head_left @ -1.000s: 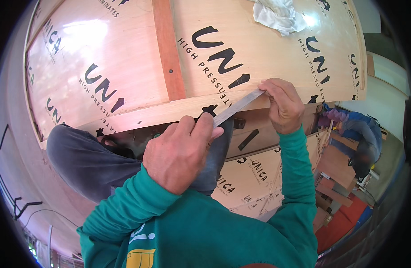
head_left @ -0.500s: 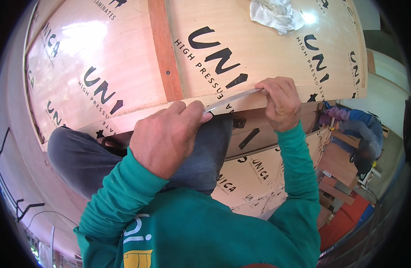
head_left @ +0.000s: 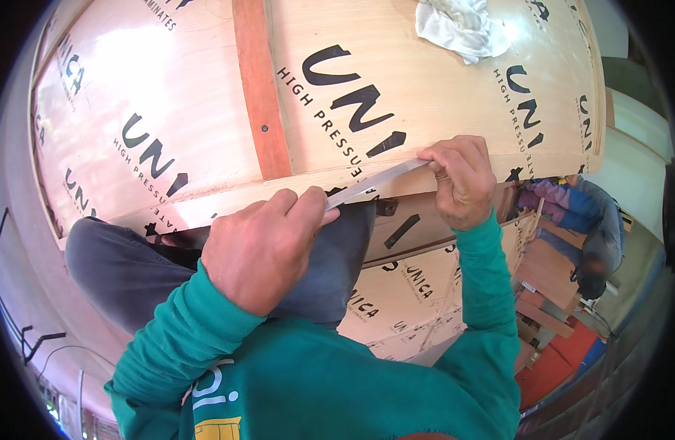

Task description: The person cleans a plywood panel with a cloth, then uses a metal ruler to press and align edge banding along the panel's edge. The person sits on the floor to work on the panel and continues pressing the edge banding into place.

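Observation:
A slim, flat metal strip shaped like a file (head_left: 378, 182) spans the gap between my two hands, over the near edge of a large pale laminate panel (head_left: 205, 95). My left hand (head_left: 268, 242) is closed round its left end, thumb below and knuckles up. At the other end, my right hand (head_left: 458, 176) pinches the strip between thumb and curled fingers. Both ends are hidden in my grip. Whether the strip touches the panel's edge I cannot tell. Under my left hand is my bent knee in dark trousers.
A reddish wooden batten (head_left: 253, 73) runs across the panel. A crumpled white cloth (head_left: 462, 29) lies at its far side. Below stands another printed panel (head_left: 403, 293). At the right, a person (head_left: 601, 220) bends beside brown boards (head_left: 546, 275) and a red surface (head_left: 550, 374).
The view has shifted a little, and my left hand sits slightly lower and further left. More of the strip's flat face shows. Both hands keep their hold.

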Demonstrator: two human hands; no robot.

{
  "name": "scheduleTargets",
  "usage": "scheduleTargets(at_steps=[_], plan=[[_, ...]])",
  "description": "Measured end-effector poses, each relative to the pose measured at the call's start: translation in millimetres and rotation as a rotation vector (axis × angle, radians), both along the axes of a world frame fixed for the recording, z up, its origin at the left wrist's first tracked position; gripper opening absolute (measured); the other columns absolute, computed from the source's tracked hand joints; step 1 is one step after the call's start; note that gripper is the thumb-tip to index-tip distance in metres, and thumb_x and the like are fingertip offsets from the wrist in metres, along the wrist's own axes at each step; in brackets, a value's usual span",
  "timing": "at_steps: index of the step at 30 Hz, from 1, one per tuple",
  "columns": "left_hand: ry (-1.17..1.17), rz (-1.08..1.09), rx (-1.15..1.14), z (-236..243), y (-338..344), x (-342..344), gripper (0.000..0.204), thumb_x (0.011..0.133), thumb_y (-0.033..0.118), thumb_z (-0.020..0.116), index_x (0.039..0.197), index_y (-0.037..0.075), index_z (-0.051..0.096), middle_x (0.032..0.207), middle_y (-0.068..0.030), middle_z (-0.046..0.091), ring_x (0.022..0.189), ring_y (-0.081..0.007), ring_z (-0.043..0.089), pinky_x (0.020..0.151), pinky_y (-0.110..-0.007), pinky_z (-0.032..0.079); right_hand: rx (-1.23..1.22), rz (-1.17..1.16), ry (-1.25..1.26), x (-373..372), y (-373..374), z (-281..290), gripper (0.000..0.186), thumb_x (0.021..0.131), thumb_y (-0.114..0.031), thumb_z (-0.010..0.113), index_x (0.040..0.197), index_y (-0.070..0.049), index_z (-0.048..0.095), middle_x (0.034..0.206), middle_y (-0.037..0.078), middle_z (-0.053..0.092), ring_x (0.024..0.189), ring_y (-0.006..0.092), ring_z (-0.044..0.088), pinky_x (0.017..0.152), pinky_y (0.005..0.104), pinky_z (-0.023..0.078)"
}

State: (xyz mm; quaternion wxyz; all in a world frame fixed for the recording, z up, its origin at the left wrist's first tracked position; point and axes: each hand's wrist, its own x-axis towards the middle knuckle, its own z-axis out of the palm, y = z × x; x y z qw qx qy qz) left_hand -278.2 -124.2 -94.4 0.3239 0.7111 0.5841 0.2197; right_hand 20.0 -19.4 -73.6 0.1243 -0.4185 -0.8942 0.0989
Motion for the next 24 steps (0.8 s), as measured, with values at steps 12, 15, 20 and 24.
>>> scheduleTargets(at_steps=[12,15,20,24], plan=[[-0.064,-0.044,0.142,-43,8,-3,0.026,0.104,0.029,0.074,0.095,0.009,0.060,0.076,-0.0075,0.059,0.063,-0.0278,0.068,0.050,-0.042,0.053,-0.093,-0.014,-0.052,-1,5,10,0.016,0.089,0.002,0.078,0.102,-0.006,0.078,0.098,0.009,0.071,0.094,0.0305,0.063,0.080,0.0399,0.053],[0.033,-0.072,0.133,-23,7,-7,0.027,0.102,0.032,0.075,0.095,0.010,0.061,0.076,-0.0059,0.057,0.062,-0.0243,0.066,0.049,-0.041,0.051,-0.118,-0.028,0.000,0,2,10,0.016,0.090,0.000,0.078,0.104,-0.007,0.079,0.100,0.009,0.072,0.093,0.0301,0.064,0.081,0.0393,0.053],[0.057,0.017,0.141,-4,-8,-9,0.028,0.102,0.035,0.075,0.094,0.010,0.063,0.075,-0.0051,0.054,0.060,-0.0223,0.063,0.048,-0.040,0.047,-0.091,0.000,0.009,-1,0,4,0.013,0.092,-0.006,0.080,0.105,-0.008,0.081,0.101,0.007,0.075,0.091,0.0282,0.066,0.081,0.0384,0.054],[0.020,0.015,0.074,-8,-2,-12,0.029,0.102,0.037,0.075,0.094,0.011,0.065,0.074,-0.0058,0.053,0.058,-0.0248,0.062,0.048,-0.041,0.046,-0.025,0.063,-0.029,-5,3,4,0.013,0.092,-0.012,0.083,0.104,-0.009,0.082,0.099,0.005,0.075,0.090,0.0269,0.066,0.080,0.0380,0.054]])
